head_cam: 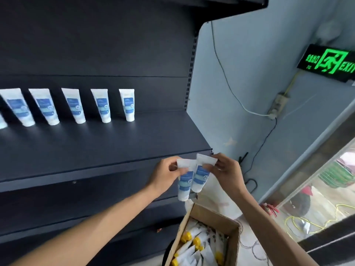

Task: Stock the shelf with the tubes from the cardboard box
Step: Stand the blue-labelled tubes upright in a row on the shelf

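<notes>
Head cam shows two white-and-blue tubes [192, 178] held side by side, caps down, just in front of the dark shelf [107, 150] edge, left hand [166, 173] pinching one and right hand [225, 168] pinching the other by their crimped ends. Five more tubes [76, 105] stand in a row at the back of that shelf, and the open cardboard box [211, 217] with yellow-capped tubes sits below the hands.

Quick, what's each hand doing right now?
Left hand: pinching a white-and-blue tube.
Right hand: pinching a second tube.

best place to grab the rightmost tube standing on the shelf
Pinch the rightmost tube across its flat crimped top end, coming from the front and above. It stands upright on its cap, clear space lies to its right on the shelf, and the top is its thinnest part.
</notes>
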